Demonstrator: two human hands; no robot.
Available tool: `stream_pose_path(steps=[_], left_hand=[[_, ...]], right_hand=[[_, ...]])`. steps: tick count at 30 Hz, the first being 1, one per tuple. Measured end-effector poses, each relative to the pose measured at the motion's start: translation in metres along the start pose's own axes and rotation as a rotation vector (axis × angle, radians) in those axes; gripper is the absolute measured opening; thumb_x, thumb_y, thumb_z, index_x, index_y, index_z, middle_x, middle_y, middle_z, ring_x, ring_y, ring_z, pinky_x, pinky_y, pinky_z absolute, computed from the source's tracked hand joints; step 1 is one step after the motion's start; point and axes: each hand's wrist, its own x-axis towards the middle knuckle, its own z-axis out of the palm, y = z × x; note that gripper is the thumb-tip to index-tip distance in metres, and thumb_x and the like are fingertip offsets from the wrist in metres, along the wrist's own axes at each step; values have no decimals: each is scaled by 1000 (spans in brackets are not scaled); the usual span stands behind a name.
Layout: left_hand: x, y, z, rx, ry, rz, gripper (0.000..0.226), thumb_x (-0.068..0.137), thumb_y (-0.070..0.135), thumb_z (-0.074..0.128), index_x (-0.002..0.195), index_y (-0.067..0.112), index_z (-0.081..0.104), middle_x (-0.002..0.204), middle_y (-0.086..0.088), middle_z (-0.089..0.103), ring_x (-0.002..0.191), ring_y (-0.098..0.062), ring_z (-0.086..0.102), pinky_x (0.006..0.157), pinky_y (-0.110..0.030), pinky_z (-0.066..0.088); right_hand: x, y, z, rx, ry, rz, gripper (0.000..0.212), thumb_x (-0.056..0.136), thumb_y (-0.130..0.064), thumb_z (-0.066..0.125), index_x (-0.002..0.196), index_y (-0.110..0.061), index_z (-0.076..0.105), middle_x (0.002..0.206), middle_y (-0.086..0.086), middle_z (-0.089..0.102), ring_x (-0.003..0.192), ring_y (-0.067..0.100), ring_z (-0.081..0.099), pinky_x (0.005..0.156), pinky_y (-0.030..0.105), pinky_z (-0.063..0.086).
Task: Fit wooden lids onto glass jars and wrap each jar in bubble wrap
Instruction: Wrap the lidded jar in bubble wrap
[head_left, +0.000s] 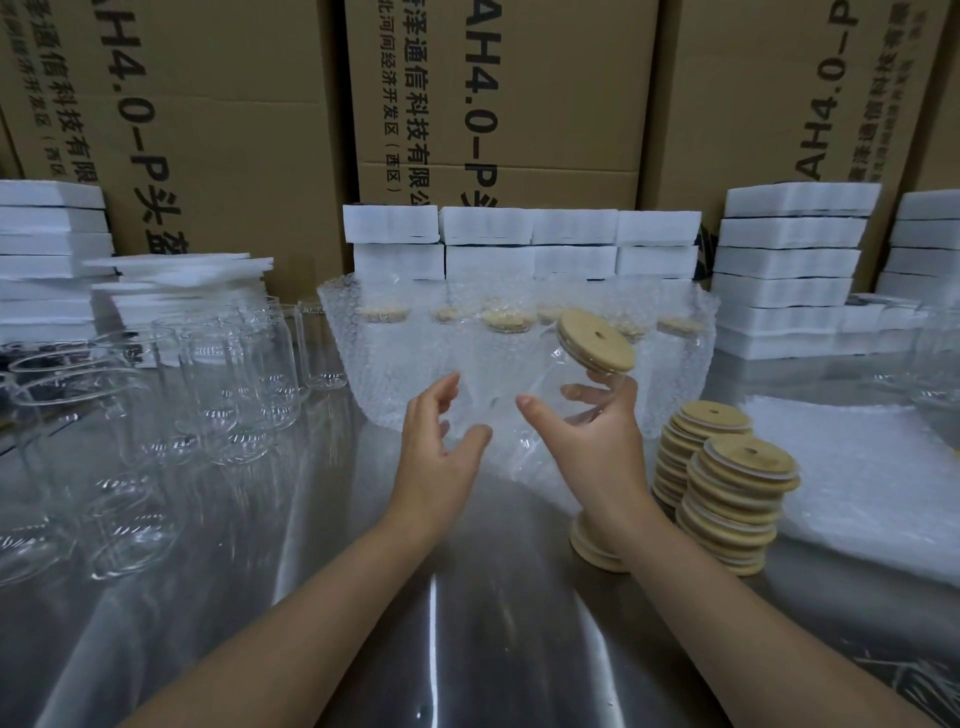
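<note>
While the right hand (597, 447) grips the glass jar (524, 382) just below its wooden lid (596, 340), thumb on the near side and fingers curled round the far side, the jar hangs tilted over the middle of the tabletop (311, 597), lid up and to the right. The left hand (436, 441) is spread, fingers loosely curved, beside the jar's base; it grips nothing. A bubble wrap sheet (524, 470) lies directly beneath. The lid appears seated, so wrapping is judged the step in hand.

Risks: the jar hangs from 1 hand on smooth glass, and a slack grip would let it slip onto the hard top. A lid only pressed on could pop off as the jar is rolled. An elbow swung outward could topple the 2 lid stacks (737, 499) toward the right edge or strike the empty jars (234, 374) crowded toward the left edge.

Hard to make out: the jar's clear wall merges with the wrap behind, so its base outline and any contact with the left fingertips cannot be told. Wrapped jars (519, 319) along the far edge show mainly as lids through the film. A low lid pile (587, 545) is partly hidden by the right wrist.
</note>
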Motion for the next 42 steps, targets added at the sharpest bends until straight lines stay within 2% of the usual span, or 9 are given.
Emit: stream_pose_path(steps=[5,9,13,17,21,25,30,37,42], left_hand=[[7,-10,5,-132,-22,-389,32,91,18,64,122,15,56,83,-4,62,62,-10,64,64,-26,54],[3,-6,6,-121,-6,-267,28,91,2,53,109,21,61,57,7,61,48,-5,58,51,-19,50],[4,7,-2,-147,99,-40,33,95,3,49,104,34,58,59,14,59,58,1,56,59,-19,50],[1,16,-10,-242,-59,31,51,83,40,62,130,41,43,100,14,71,99,1,64,80,-18,52],[-6,11,-9,79,-388,52,111,58,59,79,137,66,2,146,39,29,134,17,28,101,-3,28],[-9,6,-1,290,-289,75,131,61,51,87,128,71,-24,155,30,12,141,6,20,107,-19,26],[-7,4,-4,208,-107,61,127,54,54,88,139,62,-6,130,24,44,122,9,42,93,-14,34],[-4,13,-6,-62,88,107,111,51,58,82,145,42,24,129,22,50,114,13,51,90,-5,41],[-3,23,-8,-144,252,129,92,54,56,79,131,57,28,148,13,36,141,-7,33,117,-40,30]], right_hand=[[4,2,-2,30,64,4,64,64,-58,76,107,-33,37,95,-18,53,83,5,57,66,25,44],[2,1,0,4,27,-9,73,56,-67,71,111,-35,34,100,-21,51,89,4,54,66,21,40],[0,0,2,-7,-31,-15,78,46,-75,63,110,-41,34,102,-20,52,90,4,52,65,19,38],[-5,0,5,37,-67,-35,77,46,-75,66,110,-42,38,104,-22,52,93,3,52,67,18,37],[-8,-1,5,97,-77,-65,77,49,-70,68,113,-39,39,107,-23,52,98,0,51,72,18,39],[-11,-3,5,163,-146,-53,71,55,-65,71,115,-39,42,110,-24,54,102,-2,52,77,18,42],[-14,-10,4,220,-298,-108,56,64,-68,57,113,-45,48,117,-23,52,99,-14,49,72,5,43],[-12,-2,5,230,-475,-16,72,78,-67,35,144,-38,28,143,-22,29,132,-3,28,93,10,26],[-16,5,5,140,-693,3,86,69,-65,64,137,-54,12,132,-26,22,109,-34,21,80,-1,30]])
